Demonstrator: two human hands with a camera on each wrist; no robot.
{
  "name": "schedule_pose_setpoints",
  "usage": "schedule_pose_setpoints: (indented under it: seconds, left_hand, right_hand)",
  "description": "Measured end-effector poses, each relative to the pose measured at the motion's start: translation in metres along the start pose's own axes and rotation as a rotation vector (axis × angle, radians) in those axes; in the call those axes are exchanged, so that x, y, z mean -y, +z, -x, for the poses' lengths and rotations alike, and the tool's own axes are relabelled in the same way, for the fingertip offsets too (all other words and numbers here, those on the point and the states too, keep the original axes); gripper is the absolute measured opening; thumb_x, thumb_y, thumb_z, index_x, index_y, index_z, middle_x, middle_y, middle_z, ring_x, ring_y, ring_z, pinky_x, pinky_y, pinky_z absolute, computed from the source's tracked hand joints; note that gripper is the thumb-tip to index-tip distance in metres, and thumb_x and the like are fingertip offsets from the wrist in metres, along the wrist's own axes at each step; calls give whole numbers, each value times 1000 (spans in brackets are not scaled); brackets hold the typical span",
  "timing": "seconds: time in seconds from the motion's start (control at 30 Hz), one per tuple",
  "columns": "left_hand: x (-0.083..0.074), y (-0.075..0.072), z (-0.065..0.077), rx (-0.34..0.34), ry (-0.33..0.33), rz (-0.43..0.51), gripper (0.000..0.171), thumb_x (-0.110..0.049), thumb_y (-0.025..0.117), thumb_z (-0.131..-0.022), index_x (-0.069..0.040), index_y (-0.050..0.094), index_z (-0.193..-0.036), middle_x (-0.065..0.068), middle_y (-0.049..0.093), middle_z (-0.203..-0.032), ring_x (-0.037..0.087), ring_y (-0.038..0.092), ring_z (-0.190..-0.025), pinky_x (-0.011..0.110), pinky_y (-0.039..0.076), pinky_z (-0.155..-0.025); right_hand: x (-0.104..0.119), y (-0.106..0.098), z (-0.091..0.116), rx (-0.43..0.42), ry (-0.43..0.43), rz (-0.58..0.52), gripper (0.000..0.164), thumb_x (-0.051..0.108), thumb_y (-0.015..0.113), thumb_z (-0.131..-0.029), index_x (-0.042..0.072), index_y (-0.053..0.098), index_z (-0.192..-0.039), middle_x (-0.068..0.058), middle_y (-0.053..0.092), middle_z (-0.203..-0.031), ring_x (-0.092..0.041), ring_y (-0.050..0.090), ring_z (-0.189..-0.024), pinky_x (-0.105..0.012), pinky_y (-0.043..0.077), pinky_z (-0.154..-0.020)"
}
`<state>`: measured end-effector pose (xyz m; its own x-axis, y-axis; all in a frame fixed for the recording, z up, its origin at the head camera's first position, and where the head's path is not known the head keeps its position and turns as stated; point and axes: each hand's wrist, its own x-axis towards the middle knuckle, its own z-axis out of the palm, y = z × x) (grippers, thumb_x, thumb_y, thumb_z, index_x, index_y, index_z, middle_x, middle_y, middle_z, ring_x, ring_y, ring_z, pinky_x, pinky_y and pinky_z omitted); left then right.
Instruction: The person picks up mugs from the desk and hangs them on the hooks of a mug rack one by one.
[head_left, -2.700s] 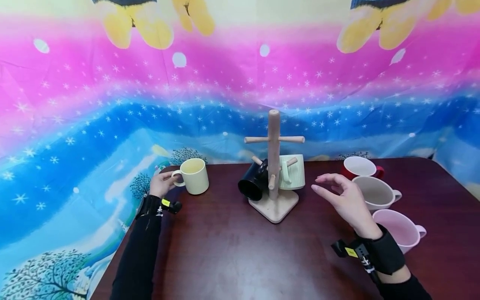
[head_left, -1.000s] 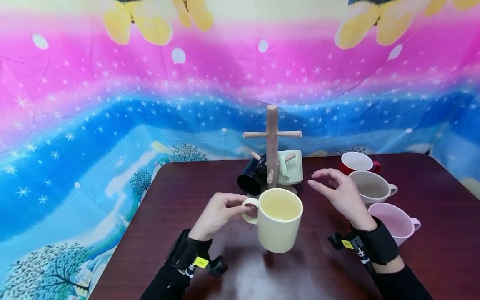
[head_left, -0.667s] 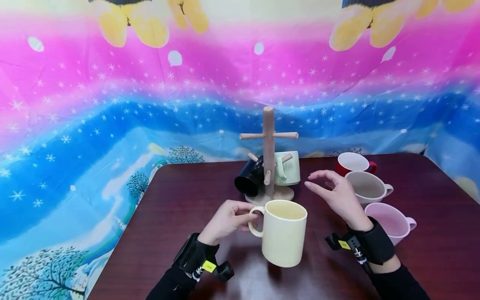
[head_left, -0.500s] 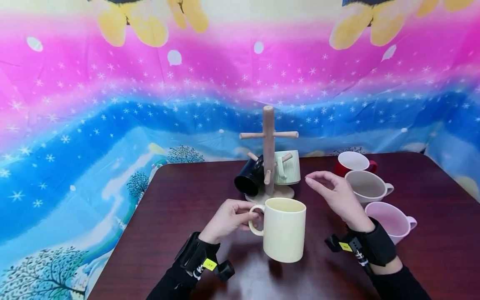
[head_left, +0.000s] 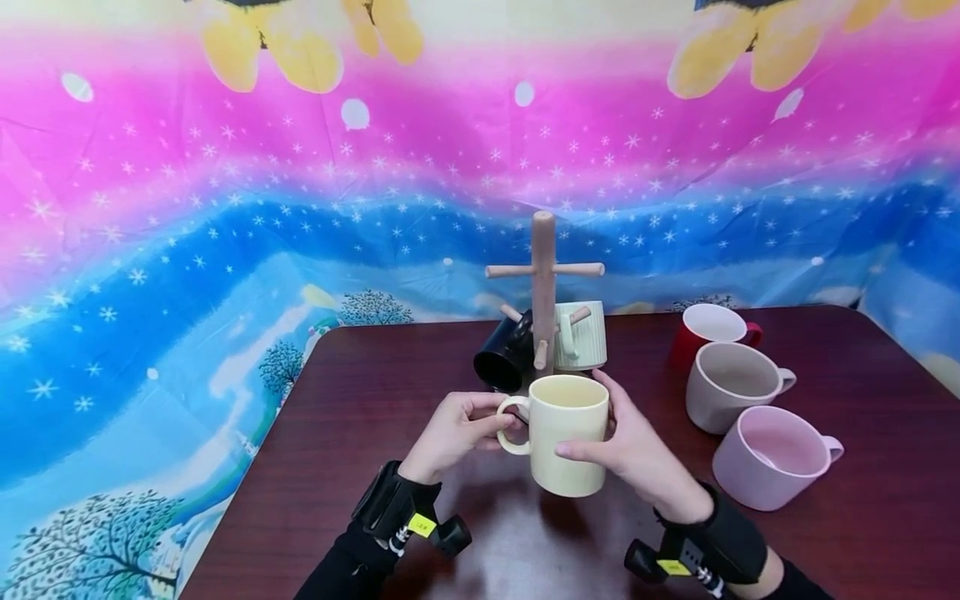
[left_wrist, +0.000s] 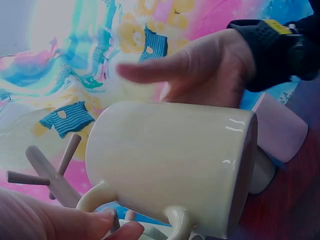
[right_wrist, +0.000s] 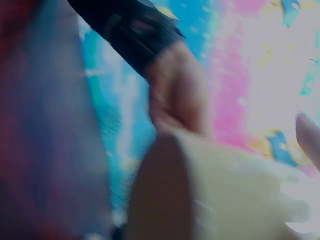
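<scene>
A pale yellow mug [head_left: 567, 442] is held upright above the table, in front of the wooden mug rack [head_left: 543, 292]. My left hand [head_left: 453, 433] pinches its handle between thumb and fingers. My right hand [head_left: 637, 450] is at the mug's right side, its fingers behind the body and its thumb spread across the front. In the left wrist view that thumb [left_wrist: 150, 71] stands straight, a little off the mug's wall. A black mug [head_left: 502, 358] and a pale green ribbed mug [head_left: 585, 337] hang on the rack's lower pegs. The right wrist view is blurred.
Right of the rack stand a red mug [head_left: 686, 343] with a white inside, a grey-beige mug [head_left: 720, 396] and a pink mug [head_left: 765, 467], in a row. The dark wooden table [head_left: 375, 367] ends at a printed cloth backdrop [head_left: 420, 192].
My left hand has brought the yellow mug from the table's left side to the middle, off the table. My right hand has moved left from beside the grey-beige mug to the yellow one.
</scene>
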<state>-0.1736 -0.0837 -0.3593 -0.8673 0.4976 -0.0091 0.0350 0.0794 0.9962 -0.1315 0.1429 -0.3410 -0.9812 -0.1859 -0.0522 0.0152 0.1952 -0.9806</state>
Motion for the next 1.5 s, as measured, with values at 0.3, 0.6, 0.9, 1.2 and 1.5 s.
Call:
schedule_pose_setpoints:
  seconds: [0.3, 0.6, 0.9, 1.2, 1.5]
  left_hand:
    - [2, 1, -3, -13, -11, 8, 33, -8, 62, -87, 4, 60, -117, 30, 61, -111, 33, 66, -94, 36, 55, -74]
    - [2, -13, -6, -45, -52, -48, 43, -21, 68, -84, -1, 58, -119, 24, 64, -110, 17, 67, -93, 40, 52, -85]
    - [2, -21, -3, -25, -64, -80, 46, -20, 67, -84, -4, 53, -125, 17, 66, -106, 20, 67, -92, 36, 52, -85]
    - [3, -17, -4, 14, -51, -106, 41, -18, 66, -85, 1, 55, -120, 17, 68, -100, 21, 68, -89, 31, 54, -80]
    - [2, -16, -5, 27, -50, -130, 36, -17, 64, -86, 1, 58, -117, 16, 69, -98, 16, 68, -86, 28, 54, -77]
  right_hand:
    - [-18, 25, -6, -230, -65, -1, 87, 13, 81, -67, 8, 28, -136, -11, 51, -121, -20, 51, -100, -33, 43, -83]
    - [-17, 29, -6, -310, -100, -226, 77, -1, 74, -71, 8, 30, -134, -2, 50, -118, -11, 54, -97, -27, 47, -81]
    - [-39, 36, -25, -453, -283, -650, 52, -7, 67, -76, 6, 43, -120, -3, 56, -108, -15, 55, -97, -26, 51, -78]
    - [-34, 43, -42, -538, -202, -643, 51, -8, 66, -77, 10, 43, -119, 0, 55, -109, -15, 54, -98, -25, 50, -78]
    - [-43, 43, -55, -544, -248, -634, 46, -8, 67, -76, 6, 48, -117, -1, 58, -105, -14, 57, -96, -25, 52, -75]
